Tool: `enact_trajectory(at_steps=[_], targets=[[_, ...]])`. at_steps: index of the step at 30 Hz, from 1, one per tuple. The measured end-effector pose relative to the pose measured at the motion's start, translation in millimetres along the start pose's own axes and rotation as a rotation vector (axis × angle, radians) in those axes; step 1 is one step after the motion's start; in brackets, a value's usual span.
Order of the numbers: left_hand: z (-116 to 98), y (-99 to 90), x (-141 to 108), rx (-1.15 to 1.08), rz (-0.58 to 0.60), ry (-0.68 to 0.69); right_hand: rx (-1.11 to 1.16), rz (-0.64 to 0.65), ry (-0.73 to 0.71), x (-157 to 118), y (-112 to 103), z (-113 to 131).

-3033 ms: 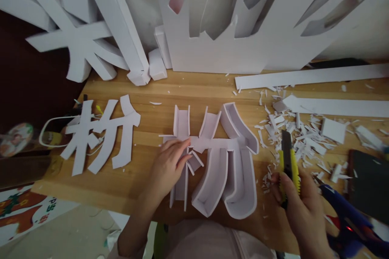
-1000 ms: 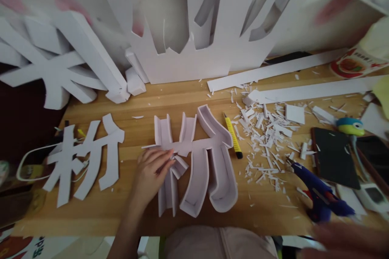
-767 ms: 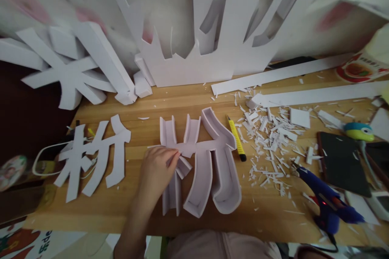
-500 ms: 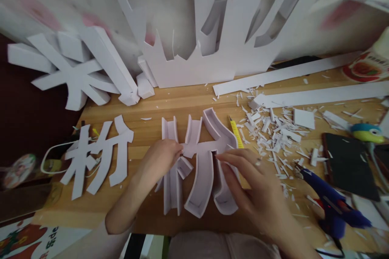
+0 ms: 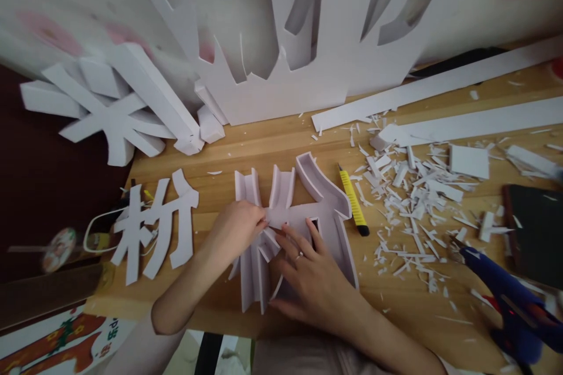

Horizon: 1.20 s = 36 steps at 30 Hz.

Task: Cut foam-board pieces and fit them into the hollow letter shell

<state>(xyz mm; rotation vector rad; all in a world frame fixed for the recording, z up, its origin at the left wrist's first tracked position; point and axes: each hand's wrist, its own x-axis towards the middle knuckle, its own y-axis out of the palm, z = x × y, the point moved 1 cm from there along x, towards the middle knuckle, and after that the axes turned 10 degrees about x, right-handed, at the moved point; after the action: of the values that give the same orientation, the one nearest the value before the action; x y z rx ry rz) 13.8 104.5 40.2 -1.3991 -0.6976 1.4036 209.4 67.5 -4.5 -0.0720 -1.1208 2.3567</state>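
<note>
Head view: the shell (image 5: 294, 211), a hollow pale letter with upstanding walls (image 5: 263, 284), lies at the near middle of the table (image 5: 250, 146), open side up. Your left hand (image 5: 240, 225) is over its left half, fingers drawn in at the central joint; whether they pinch anything thin cannot be told. Your right hand (image 5: 319, 278) lies across the near right part, fingers spread, fingertips reaching towards that joint.

In this judgement, the step is close fingertip work at an inner corner. Advised: let your right hand bear lightly on the base so the shell does not slide, its palm clear of the upper edges (thin walls probably bend easily). Press with your left fingertips low, beside the base, rather than sideways at the top. Check that the corner stands square.

Noted: the cutter (image 5: 353, 199) lies just right of the shell, scraps (image 5: 413, 199) farther right; the gun (image 5: 497, 275), near right, deserves clearance.
</note>
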Motion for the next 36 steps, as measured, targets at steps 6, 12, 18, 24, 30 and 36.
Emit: enact_trajectory(at_steps=[6, 12, 18, 24, 30, 36], targets=[[-4, -6.8, 0, 0.012, 0.05, -0.004, -0.011, -0.016, 0.005, 1, 4, -2], [-6, -5.6, -3, -0.017, 0.057, -0.056, -0.051, -0.032, 0.005, 1, 6, -3], [1, -8.9, -3, -0.139, 0.075, -0.053, -0.095, -0.069, -0.022, 2, 8, -4], [9, -6.6, -13, -0.255, 0.028, -0.029, -0.111, -0.086, -0.03, 2, 10, -5], [3, 1.4, -19, -0.267, -0.027, -0.102, -0.098, -0.085, -0.021, 1, 9, -4], [-10, 2.1, -22, -0.188, -0.052, -0.217, -0.082, -0.091, -0.027, 0, 9, -5]])
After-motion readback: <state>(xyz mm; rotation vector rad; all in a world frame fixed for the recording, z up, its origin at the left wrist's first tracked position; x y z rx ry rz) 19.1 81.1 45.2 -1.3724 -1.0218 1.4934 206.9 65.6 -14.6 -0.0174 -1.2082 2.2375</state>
